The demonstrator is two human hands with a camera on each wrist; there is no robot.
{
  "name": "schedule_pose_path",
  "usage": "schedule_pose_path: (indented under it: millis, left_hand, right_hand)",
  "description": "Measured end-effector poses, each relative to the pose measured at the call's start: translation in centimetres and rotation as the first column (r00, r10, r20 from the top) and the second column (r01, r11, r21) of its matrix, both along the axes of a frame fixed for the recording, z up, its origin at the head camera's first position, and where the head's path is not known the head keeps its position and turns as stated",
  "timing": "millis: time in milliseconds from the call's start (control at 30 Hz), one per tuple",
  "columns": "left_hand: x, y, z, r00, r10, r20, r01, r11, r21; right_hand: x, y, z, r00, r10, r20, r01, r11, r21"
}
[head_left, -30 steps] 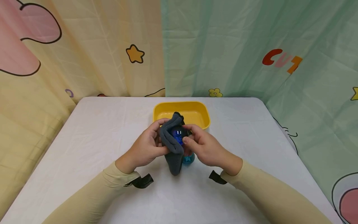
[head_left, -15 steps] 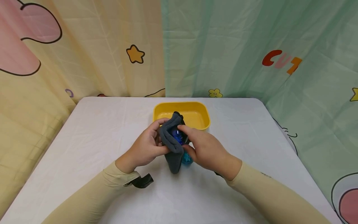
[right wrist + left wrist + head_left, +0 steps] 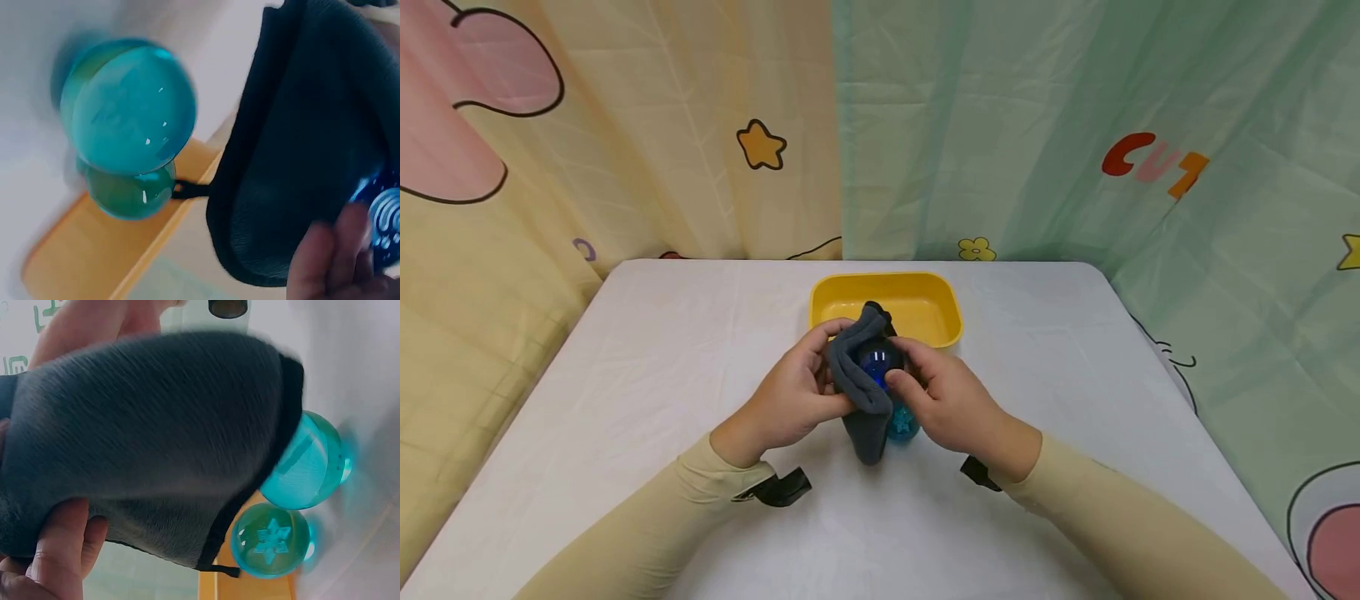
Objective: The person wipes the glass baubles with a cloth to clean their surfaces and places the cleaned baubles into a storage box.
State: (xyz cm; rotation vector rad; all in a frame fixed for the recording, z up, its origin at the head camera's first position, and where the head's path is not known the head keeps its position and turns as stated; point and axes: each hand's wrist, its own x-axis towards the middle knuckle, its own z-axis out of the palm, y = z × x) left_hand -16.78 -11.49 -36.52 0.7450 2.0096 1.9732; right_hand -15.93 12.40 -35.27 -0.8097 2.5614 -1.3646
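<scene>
My left hand (image 3: 782, 396) grips a dark grey cloth (image 3: 854, 375) with black edging and a small loop, its lower end hanging down. In the cloth's fold sits a dark blue, see-through ball (image 3: 878, 358). The right hand (image 3: 962, 404) holds this ball between thumb and fingers, on its right side. White markings show on the blue ball (image 3: 386, 215) in the right wrist view. Under the hands, a turquoise clear ball (image 3: 902, 427) is partly hidden by the cloth. A second turquoise ball, with a snowflake shape (image 3: 272, 540), shows beside it in the left wrist view.
Behind the hands stands a yellow rectangular tray (image 3: 936, 312), its near left part hidden by the cloth and left hand. A white cloth covers the table (image 3: 662, 350). Patterned curtains (image 3: 985, 125) hang at the back and sides.
The right hand turned over the blue ball, its fingers covering more of it, then came back to its right side. The ball has rotated against the cloth. The left hand has stayed in place.
</scene>
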Motion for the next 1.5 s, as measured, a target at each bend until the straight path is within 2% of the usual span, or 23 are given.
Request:
schedule_pose_path:
  millis: [33,100,200,367,600,700,900,967,1033,1100,1167,1233,1333,1500]
  left_hand:
    - [0.0,0.0,0.0,1.0,0.001,-0.003,-0.001,1.0,-0.002]
    - [0.0,-0.1,-0.1,1.0,0.003,-0.01,-0.003,1.0,-0.005]
    - [-0.1,-0.1,0.0,1.0,0.005,-0.015,-0.005,1.0,-0.004]
    - [-0.2,-0.1,0.0,1.0,0.003,-0.01,-0.003,1.0,0.003]
    - [-0.1,-0.2,0.1,1.0,0.001,-0.014,-0.001,1.0,0.0]
    - [-0.1,-0.2,0.1,1.0,-0.001,-0.016,0.0,1.0,-0.007]
    - [0.1,-0.2,0.1,1.0,0.001,-0.013,-0.001,1.0,-0.026]
    - [0.1,-0.2,0.1,1.0,0.0,-0.009,0.0,0.999,-0.032]
    - [0.2,-0.2,0.1,1.0,-0.001,-0.003,0.001,0.999,-0.037]
    - [0.2,-0.1,0.1,1.0,-0.002,0.002,0.002,0.999,-0.043]
    - [0.2,-0.1,0.1,1.0,-0.001,0.005,0.001,0.999,-0.048]
    - [0.2,-0.1,0.0,1.0,-0.003,0.008,0.003,0.999,-0.048]
    - [0.2,-0.1,0.0,1.0,-0.004,0.005,0.004,0.999,-0.038]
    - [0.1,-0.2,-0.1,1.0,0.006,-0.014,-0.007,1.0,-0.013]
  right_hand:
    - [0.1,-0.1,0.0,0.997,-0.006,-0.073,0.009,0.999,0.047]
    - [0.3,-0.1,-0.1,0.977,0.0,-0.213,0.028,0.991,0.132]
    - [0.4,0.0,0.0,0.944,0.036,-0.328,0.036,0.977,0.211]
    - [0.2,0.2,0.3,0.915,0.082,-0.394,0.047,0.951,0.305]
    - [-0.1,0.4,0.7,0.883,0.104,-0.458,0.058,0.944,0.326]
    - [0.0,0.5,0.8,0.893,0.103,-0.439,0.042,0.95,0.309]
    - [0.2,0.4,0.9,0.95,0.065,-0.305,0.008,0.973,0.232]
    - [0.1,0.4,0.8,0.973,0.05,-0.227,-0.006,0.982,0.188]
    - [0.1,0.5,0.8,0.993,0.042,-0.111,-0.029,0.993,0.115]
    - [0.0,0.6,0.7,0.999,0.046,0.003,-0.046,0.998,0.031]
    - [-0.1,0.6,0.5,0.996,0.053,0.07,-0.052,0.999,-0.015]
    - [0.0,0.5,0.4,0.995,0.064,0.071,-0.063,0.998,-0.019]
    - [0.1,0.5,0.2,0.998,0.067,-0.008,-0.066,0.997,0.038]
    - [0.2,0.6,0.3,0.988,0.102,-0.118,-0.088,0.988,0.123]
